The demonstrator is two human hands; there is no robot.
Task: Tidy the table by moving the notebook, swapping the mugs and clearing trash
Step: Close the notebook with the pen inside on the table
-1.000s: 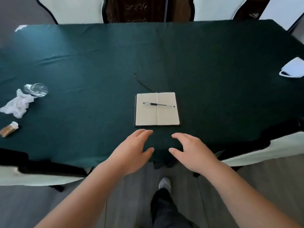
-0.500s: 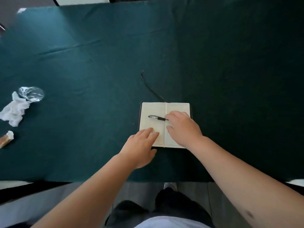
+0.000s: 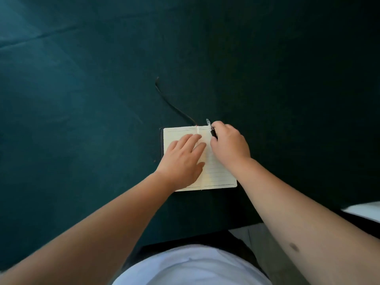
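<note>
An open lined notebook (image 3: 216, 173) lies on the dark green tablecloth (image 3: 82, 120) near the front edge. Its black ribbon bookmark (image 3: 170, 103) trails away over the cloth beyond the top edge. My left hand (image 3: 183, 161) rests flat on the left page, fingers spread. My right hand (image 3: 230, 145) is over the right page's upper corner, closed around a black pen (image 3: 210, 128) whose clear tip points away from me. No mugs or trash are in view.
The table's front edge (image 3: 205, 231) runs just below the notebook. A white chair seat (image 3: 364, 210) shows at the right edge. My white shirt (image 3: 191, 266) fills the bottom centre.
My right hand has picked the pen up off the pages and lifted it toward the top edge. My left hand slid onto the left page. The view moved closer, hiding the glass and tissue.
</note>
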